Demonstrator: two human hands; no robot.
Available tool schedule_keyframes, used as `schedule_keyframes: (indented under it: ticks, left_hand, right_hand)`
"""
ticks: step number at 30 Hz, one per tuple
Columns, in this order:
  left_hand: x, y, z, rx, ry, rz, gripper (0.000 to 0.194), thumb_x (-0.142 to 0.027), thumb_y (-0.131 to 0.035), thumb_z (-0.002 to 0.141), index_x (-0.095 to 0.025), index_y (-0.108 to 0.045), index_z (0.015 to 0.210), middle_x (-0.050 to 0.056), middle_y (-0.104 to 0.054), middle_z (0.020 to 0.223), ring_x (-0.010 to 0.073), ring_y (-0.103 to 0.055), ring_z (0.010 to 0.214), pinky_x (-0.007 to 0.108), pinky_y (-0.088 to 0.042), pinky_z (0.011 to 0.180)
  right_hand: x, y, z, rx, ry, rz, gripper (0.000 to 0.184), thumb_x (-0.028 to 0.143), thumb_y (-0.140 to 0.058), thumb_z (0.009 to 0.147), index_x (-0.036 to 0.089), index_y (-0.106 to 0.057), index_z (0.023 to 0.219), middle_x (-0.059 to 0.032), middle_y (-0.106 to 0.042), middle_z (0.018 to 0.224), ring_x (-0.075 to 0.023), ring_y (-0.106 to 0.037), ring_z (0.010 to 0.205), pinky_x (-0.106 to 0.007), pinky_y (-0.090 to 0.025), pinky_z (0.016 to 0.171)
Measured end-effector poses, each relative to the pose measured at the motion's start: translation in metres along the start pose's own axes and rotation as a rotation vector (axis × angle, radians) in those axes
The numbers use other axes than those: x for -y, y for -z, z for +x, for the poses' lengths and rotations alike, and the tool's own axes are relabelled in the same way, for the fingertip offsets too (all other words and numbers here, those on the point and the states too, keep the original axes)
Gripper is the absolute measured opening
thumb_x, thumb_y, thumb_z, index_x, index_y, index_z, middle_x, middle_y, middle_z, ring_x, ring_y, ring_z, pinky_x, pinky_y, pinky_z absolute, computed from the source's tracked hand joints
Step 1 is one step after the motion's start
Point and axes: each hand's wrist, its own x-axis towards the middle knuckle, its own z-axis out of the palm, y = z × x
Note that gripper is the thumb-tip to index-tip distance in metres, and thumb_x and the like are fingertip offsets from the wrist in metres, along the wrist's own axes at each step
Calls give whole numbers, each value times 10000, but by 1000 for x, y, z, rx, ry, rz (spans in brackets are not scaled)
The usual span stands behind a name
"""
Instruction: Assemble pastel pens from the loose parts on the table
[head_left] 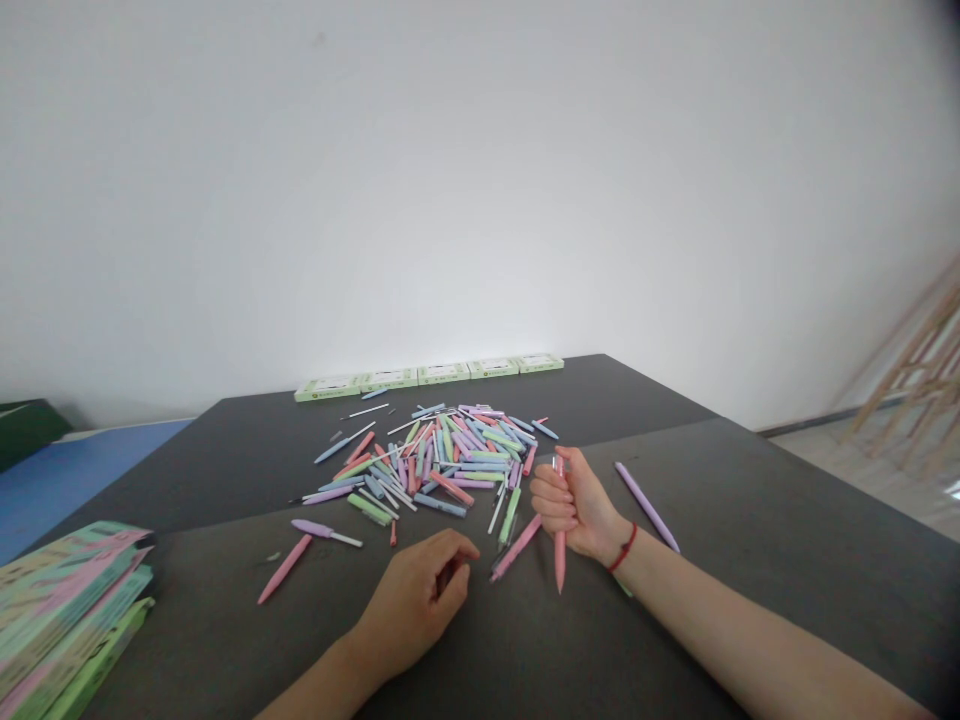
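My right hand (581, 505) is wrapped around a pink pen (560, 568), its tip pointing down and its top end by my thumb. Just left of that hand, another pink pen (516, 550) lies slanted on the dark table. My left hand (416, 600) is loosely curled low over the table, with a gap between thumb and fingers and nothing visible in it. Beyond both hands spreads a heap of pink, green, blue and purple pen parts (457, 450) with white refills among them. A purple pen (647, 507) rests to the right of my right wrist.
Several pale green boxes (442, 374) stand in a row along the table's back edge, by the wall. Coloured flat packs (67, 620) are stacked at the left front. A pink pen body (285, 570) and a purple barrel with a refill (315, 527) lie left of the heap.
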Motion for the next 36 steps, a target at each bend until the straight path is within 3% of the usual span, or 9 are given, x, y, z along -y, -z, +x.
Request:
schedule_keyframes:
  ticks: [8,19,22,26,29,32,34,36]
  left_hand:
    - [0,1,-1,-3,-7,-2,162,-182,-415,843,-216,-559,909,-15,-581,769,138,-515,648,240,-362,612]
    - [-2,2,-1,3,-3,-6,178,-191,-403,840,-209,-566,908,-6,-582,752,138,-511,626,238,-368,590]
    - [-1,2,0,6,0,-11,181,-195,-401,845,-214,-570,908,-10,-584,748,136,-514,623,237,-371,587]
    - [1,2,0,-2,0,-18,185,-209,-395,855,-219,-574,899,-15,-583,732,136,-525,627,235,-378,592]
    - [0,2,0,-1,-5,-12,190,-204,-390,856,-222,-573,903,-18,-584,733,135,-532,631,233,-381,598]
    - [-1,2,0,3,-14,11,186,-202,-399,851,-220,-572,915,-18,-585,730,135,-538,628,233,-383,596]
    - [-3,2,0,-1,-30,40,175,-204,-418,841,-219,-572,923,-12,-591,752,138,-549,650,234,-388,612]
    - [-4,1,1,0,-45,70,170,-202,-438,829,-218,-572,931,-6,-597,777,143,-559,673,234,-391,624]
  right_hand:
    - [1,4,1,-1,-8,0,568,600,-511,789,197,-238,496,103,-240,413,-22,-143,341,-97,-142,276]
    - [3,-1,0,22,9,-109,478,501,-484,825,198,-280,517,109,-226,418,-26,-124,340,-105,-138,276]
    - [14,-10,-5,-156,93,-446,395,523,-505,823,193,-393,637,115,-252,469,-27,-172,352,-105,-161,288]
    - [41,-10,-21,-389,186,-888,145,294,-545,805,190,-468,873,89,-388,534,-47,-338,390,-126,-285,327]
    - [54,6,-36,-540,212,-1128,217,191,-551,759,200,-472,960,76,-470,532,-73,-411,377,-169,-352,341]
    - [52,25,-46,-697,227,-1406,386,172,-535,753,176,-454,1130,39,-541,569,-119,-480,386,-224,-387,364]
    - [45,32,-50,-761,253,-1585,471,139,-501,768,158,-417,1231,-40,-621,735,-161,-582,540,-270,-462,495]
    - [36,34,-51,-788,279,-1762,512,88,-472,770,133,-406,1275,-135,-627,1001,-210,-623,825,-323,-477,726]
